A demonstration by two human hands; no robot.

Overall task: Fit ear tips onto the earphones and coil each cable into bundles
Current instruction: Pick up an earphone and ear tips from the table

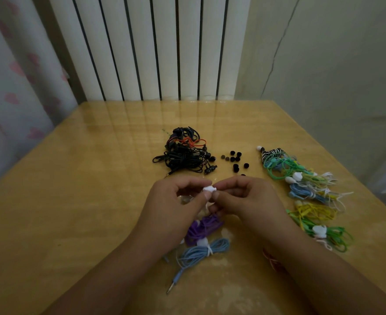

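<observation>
Dim, soft picture — pale glare streaks the glossy table [110,142], edges bowed by wide-angle distortion.

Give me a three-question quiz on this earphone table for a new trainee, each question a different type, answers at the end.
1. True or false: the loose black ear tips lie between the tangled black earphones and the row of coloured bundles.
2. Multiple choice: what do both hands, left and right, pinch? A) a jack plug B) a small white piece C) a black ear tip
3. Fill in: the bundle nearest the camera, tied at its middle, is the light ____ bundle.

Key: 1 true; 2 B; 3 blue
</observation>
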